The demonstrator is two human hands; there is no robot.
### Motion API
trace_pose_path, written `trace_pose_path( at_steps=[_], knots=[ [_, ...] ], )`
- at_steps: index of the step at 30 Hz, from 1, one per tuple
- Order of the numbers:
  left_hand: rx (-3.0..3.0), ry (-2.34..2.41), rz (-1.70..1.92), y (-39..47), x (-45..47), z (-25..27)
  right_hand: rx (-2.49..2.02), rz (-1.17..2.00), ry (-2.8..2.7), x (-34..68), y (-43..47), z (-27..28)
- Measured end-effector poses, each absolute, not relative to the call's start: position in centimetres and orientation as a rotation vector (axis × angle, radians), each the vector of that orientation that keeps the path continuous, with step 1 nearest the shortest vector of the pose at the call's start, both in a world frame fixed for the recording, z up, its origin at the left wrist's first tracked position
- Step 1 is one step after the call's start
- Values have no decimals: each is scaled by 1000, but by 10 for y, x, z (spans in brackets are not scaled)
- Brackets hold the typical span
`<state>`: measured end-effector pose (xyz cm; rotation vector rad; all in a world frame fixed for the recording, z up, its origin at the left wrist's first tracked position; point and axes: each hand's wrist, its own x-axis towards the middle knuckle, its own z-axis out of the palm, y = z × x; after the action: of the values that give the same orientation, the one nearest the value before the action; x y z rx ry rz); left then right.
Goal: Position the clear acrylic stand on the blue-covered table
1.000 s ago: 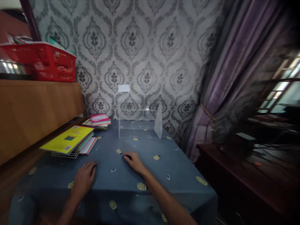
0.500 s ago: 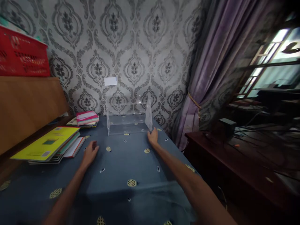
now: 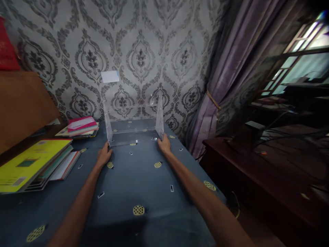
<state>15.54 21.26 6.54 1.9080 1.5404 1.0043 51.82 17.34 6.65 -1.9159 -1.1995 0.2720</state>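
Observation:
A clear acrylic rack point(image 3: 159, 118) stands upright on the cloth-covered surface, close to the wall. It has two transparent side panels joined by see-through shelves or rails. My left hand point(image 3: 104, 155) is at its lower front left corner, thumb and fingers closed on the edge of the side panel. At the opposite front corner, my right hand point(image 3: 164, 144) pinches the right panel's lower edge. Some fingertips of both hands are hidden. A white label point(image 3: 110, 76) shows above the rack's left side, against the wallpaper.
To the left lies a stack of books topped by a yellow one point(image 3: 33, 163). Behind it is a smaller pile with a pink book point(image 3: 82, 124). A wooden panel point(image 3: 25, 106) borders the far left. A purple curtain point(image 3: 213, 113) and dark red desk point(image 3: 239, 171) stand right.
My left hand has moved forward and right from beside the books to the rack's left corner. My right hand stays at the right corner. The view has shifted closer and slightly right.

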Motion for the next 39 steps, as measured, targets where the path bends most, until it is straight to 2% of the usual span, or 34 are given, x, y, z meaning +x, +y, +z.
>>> trace_pose_path(
  at_steps=[12,19,39],
  knots=[
    [1949,1563,993,211,154,65,-1791,275,-1250,525,176,52],
    [2092,1828,771,207,160,75,-1778,239,-1298,524,172,50],
    [2038,1718,982,214,150,61,-1861,187,-1413,527,166,59]
  ],
)
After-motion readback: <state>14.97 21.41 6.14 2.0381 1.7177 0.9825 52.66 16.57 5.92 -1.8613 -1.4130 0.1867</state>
